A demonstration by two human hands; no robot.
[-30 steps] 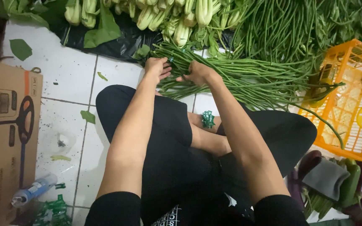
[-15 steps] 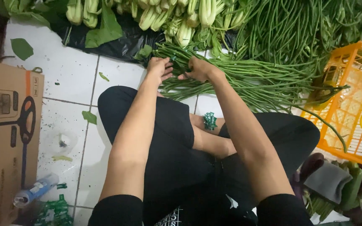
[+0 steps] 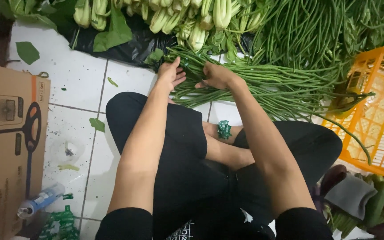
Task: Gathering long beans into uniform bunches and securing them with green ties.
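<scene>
A long bundle of green yardlong beans [image 3: 267,84] lies on the white tiled floor in front of my crossed legs. My left hand [image 3: 170,73] rests on the bundle's left end, fingers loosely spread over the stems. My right hand [image 3: 216,75] is closed around a bunch of the beans just to the right of it. A small bunch of green twist ties [image 3: 223,129] sits on my ankle between my knees.
Bok choy [image 3: 187,20] lies on black plastic at the back. An orange plastic crate [image 3: 374,111] stands at the right, with eggplants and peppers [image 3: 370,200] below it. A cardboard box [image 3: 10,146], a spray bottle [image 3: 38,201] and more green ties [image 3: 61,224] are at the left.
Both hands have stayed on the bean bundle, shifting slightly; my right hand has tightened around the stems. The view has drifted a little.
</scene>
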